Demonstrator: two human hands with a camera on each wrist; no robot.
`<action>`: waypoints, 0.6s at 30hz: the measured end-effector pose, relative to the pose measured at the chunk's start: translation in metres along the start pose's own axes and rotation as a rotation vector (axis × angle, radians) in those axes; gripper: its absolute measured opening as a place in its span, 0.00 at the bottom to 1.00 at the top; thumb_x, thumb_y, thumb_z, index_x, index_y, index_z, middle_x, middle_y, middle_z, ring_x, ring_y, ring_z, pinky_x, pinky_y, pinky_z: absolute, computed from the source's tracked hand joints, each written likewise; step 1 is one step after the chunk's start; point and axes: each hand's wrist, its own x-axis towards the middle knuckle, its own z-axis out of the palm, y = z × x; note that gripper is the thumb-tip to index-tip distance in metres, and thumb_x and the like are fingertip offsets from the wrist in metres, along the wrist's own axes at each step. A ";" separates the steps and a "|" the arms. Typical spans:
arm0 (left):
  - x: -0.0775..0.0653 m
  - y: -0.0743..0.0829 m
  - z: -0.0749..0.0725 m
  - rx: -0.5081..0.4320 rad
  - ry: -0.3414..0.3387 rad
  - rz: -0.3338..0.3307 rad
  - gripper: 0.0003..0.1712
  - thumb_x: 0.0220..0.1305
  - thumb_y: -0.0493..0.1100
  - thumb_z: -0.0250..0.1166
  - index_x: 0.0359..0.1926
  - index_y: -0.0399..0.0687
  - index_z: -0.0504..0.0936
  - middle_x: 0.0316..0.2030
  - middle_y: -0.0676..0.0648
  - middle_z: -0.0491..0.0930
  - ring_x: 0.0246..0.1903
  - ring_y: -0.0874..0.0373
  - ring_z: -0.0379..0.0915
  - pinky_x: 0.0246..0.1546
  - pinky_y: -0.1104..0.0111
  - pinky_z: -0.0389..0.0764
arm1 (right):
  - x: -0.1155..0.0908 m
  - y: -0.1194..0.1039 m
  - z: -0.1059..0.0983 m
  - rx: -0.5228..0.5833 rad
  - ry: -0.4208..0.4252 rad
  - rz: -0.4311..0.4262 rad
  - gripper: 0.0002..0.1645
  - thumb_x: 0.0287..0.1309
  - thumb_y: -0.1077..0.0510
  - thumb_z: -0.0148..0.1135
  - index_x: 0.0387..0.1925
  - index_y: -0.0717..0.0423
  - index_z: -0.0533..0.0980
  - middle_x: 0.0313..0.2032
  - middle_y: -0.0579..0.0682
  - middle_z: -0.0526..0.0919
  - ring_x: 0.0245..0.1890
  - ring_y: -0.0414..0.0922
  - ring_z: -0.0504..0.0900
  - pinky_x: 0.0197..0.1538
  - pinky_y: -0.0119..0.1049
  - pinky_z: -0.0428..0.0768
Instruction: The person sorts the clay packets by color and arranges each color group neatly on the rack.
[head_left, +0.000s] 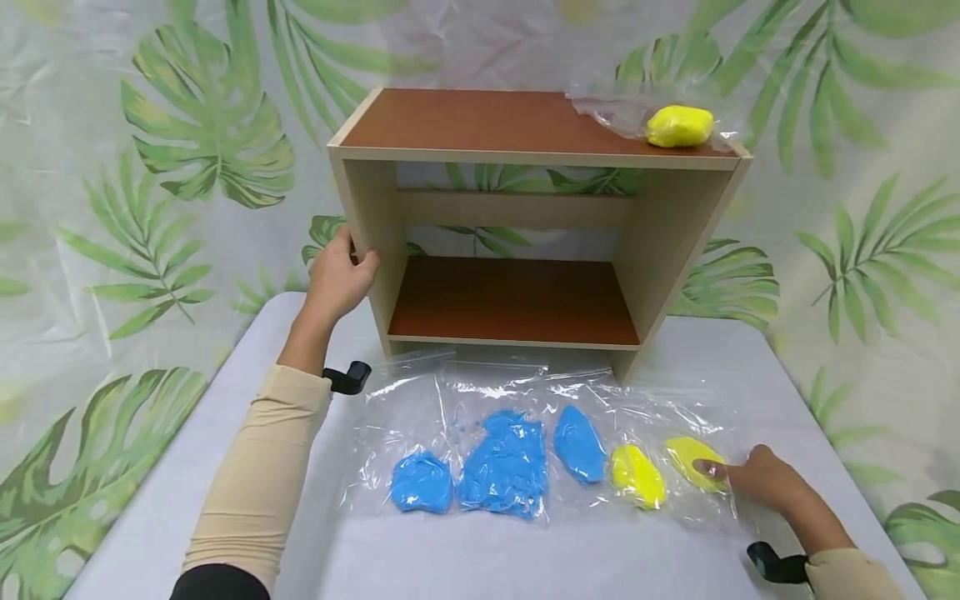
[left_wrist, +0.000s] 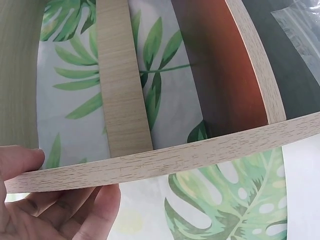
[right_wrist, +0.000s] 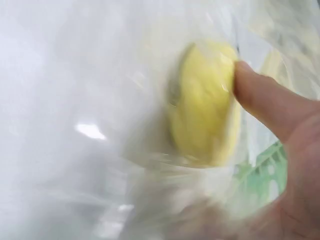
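Left hand (head_left: 337, 275): curled round the front edge of the shelf unit (head_left: 480, 125) at its left side panel, thumb inside, fingers outside.
Right hand (head_left: 768, 482): grips a clear bag (head_left: 697, 417), thumb against the yellow lump (head_left: 684, 457) within; its other fingers are blurred.
Gripped bag: right end of the row, before the shelf unit.
Row on table (head_left: 600, 558): three blue lumps (head_left: 506, 471) and a second yellow lump (head_left: 637, 477), all bagged.
Shelf top: a third yellow lump (head_left: 678, 127), bagged, at the right.

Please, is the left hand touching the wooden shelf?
Touching. The left wrist view shows the left hand pinching the wooden shelf between thumb and fingers.
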 end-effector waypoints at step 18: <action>-0.001 0.000 -0.002 0.013 0.008 0.003 0.30 0.70 0.50 0.52 0.69 0.43 0.64 0.64 0.36 0.73 0.61 0.39 0.74 0.57 0.47 0.78 | 0.001 -0.001 0.001 0.060 0.047 -0.041 0.71 0.51 0.25 0.62 0.60 0.90 0.54 0.58 0.87 0.59 0.55 0.79 0.67 0.55 0.65 0.75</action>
